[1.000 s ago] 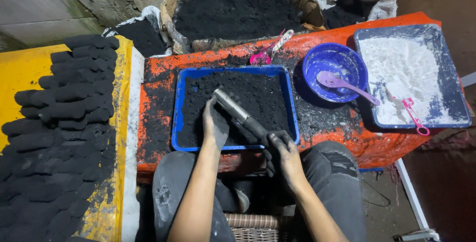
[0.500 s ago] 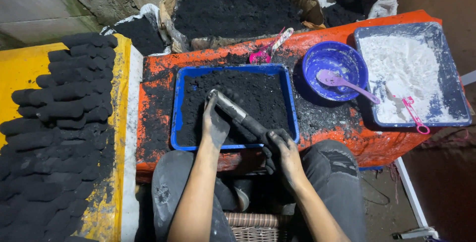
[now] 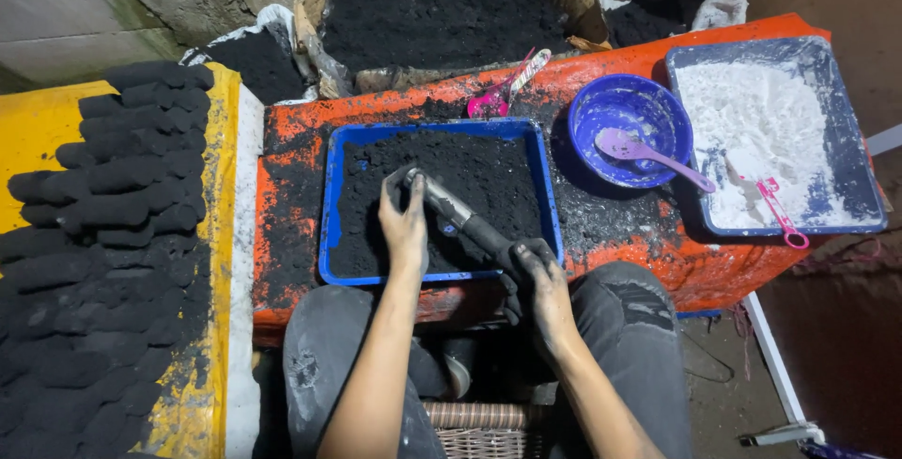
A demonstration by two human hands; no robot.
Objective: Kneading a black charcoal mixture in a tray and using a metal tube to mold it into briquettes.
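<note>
The person sits close to the orange tabletop (image 3: 301,140), knees under its edge. The right hand (image 3: 537,280) has its fingers wrapped tight around the near end of a dark metal tube (image 3: 458,217). The left hand (image 3: 404,224) lies flat over the far end, fingers together, pressing it into the black powder in the blue tray (image 3: 331,215). The tube lies slanted across the tray, its tip down in the powder.

I think the tube could slip, since both hands are black and dusty. If it tips, powder could spill over the tray's low rim onto the lap.

To the left, many black sticks (image 3: 103,224) lie in rows on a yellow board (image 3: 33,121). To the right sit a blue bowl (image 3: 628,111) with a purple spoon (image 3: 648,154), and a grey tray of white powder (image 3: 766,130) with a pink scoop (image 3: 778,210). Behind the tray lies another pink scoop (image 3: 503,91). Farthest back is a big heap of black powder (image 3: 442,17). Nothing blocks the hands.
</note>
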